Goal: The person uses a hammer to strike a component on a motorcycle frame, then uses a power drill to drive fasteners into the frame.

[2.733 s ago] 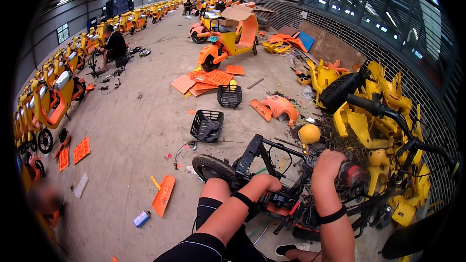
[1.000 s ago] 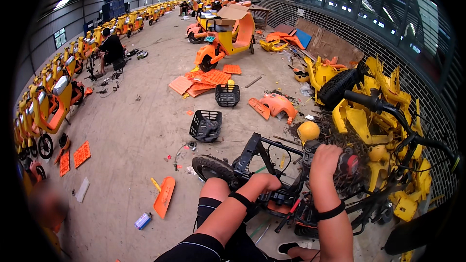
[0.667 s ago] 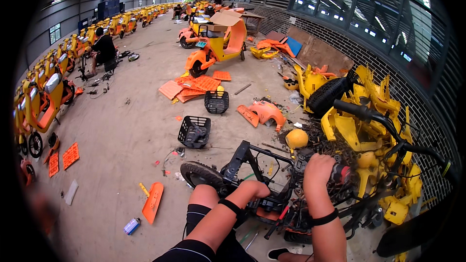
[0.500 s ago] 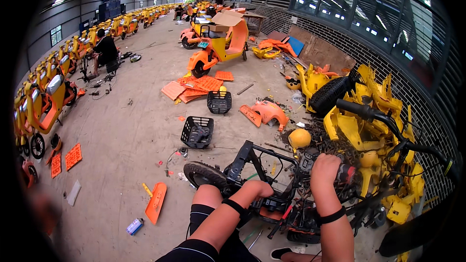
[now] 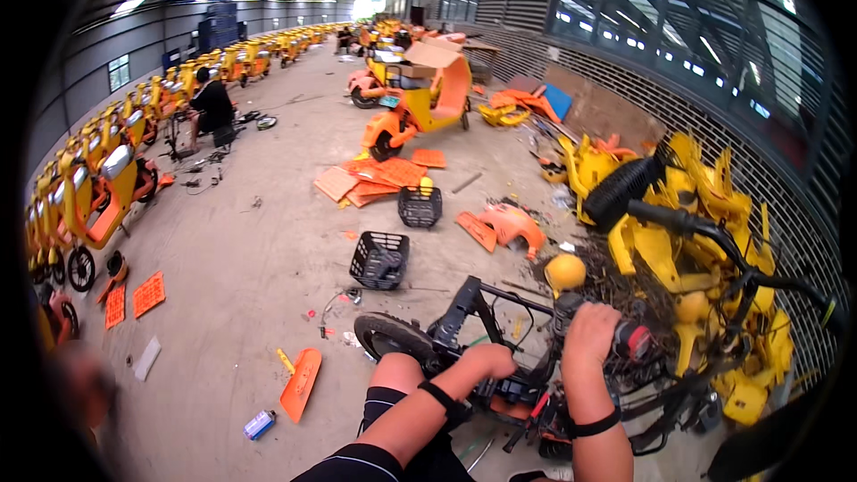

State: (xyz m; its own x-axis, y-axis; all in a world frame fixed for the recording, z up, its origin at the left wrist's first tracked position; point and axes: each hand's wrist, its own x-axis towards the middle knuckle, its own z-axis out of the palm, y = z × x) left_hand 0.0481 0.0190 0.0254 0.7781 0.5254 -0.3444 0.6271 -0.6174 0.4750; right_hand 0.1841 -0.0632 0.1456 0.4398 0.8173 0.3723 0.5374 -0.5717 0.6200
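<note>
Before me stands a stripped scooter frame of black tubes, with its black wheel to the left and loose wiring inside. My right hand is closed round a grey, black and red power drill over the right part of the frame. The drill's tip is hidden. My left hand reaches down to the middle of the frame beside the wiring, its fingers mostly hidden. Further right, black handlebars with a rubber grip rise from the frame.
Yellow body panels are piled at right against the brick wall. Black baskets, orange panels, an orange fender and a spray can lie on the floor. Rows of yellow scooters line the left; a person crouches there.
The whole view has shifted, so the scene sits slightly lower and further right. Both hands keep about the same places on the frame and drill.
</note>
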